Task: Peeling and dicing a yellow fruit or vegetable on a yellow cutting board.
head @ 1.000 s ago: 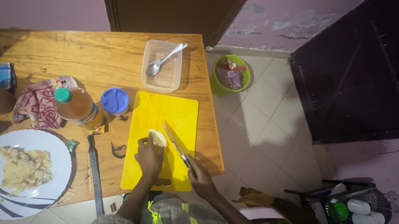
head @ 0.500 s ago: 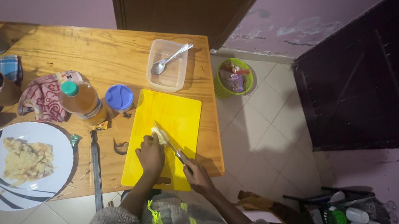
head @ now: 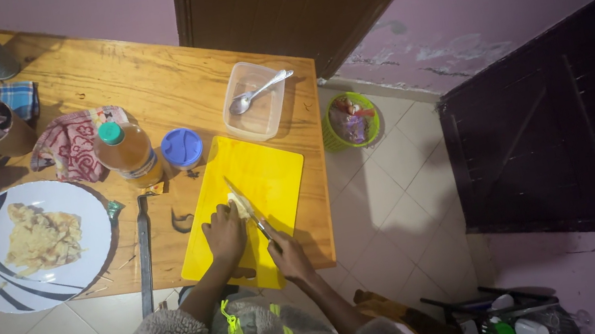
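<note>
Step in hand looks like slicing: pale piece of food [head: 238,203] sits on the yellow cutting board [head: 266,172], toward the board's near-left part, and the knife [head: 246,204] blade lies across it at a slant, tip pointing away from the person. Left hand [head: 225,234] is clamped over the food from the near side, fingers curled on it, pinning it to the board. Right hand [head: 286,256] is closed round the knife handle at the board's near edge, wrist low, forearm coming in from the lower right; both forearms converge on the board from the grey fleece sleeves. Can't tell whether the edge is already in the food or just resting on top. Judgement: next move needs a steady downward press with the blade kept clear of the left fingertips, which sit just beside it; food is small, so slip risk is real. Around the board: clear plastic tub [head: 254,100] with a spoon [head: 258,90] just beyond its far edge, blue lid [head: 181,147] and bottle [head: 126,151] of amber liquid to its left, white plate [head: 33,245] of food well left, all on the wooden table [head: 162,77].
</note>
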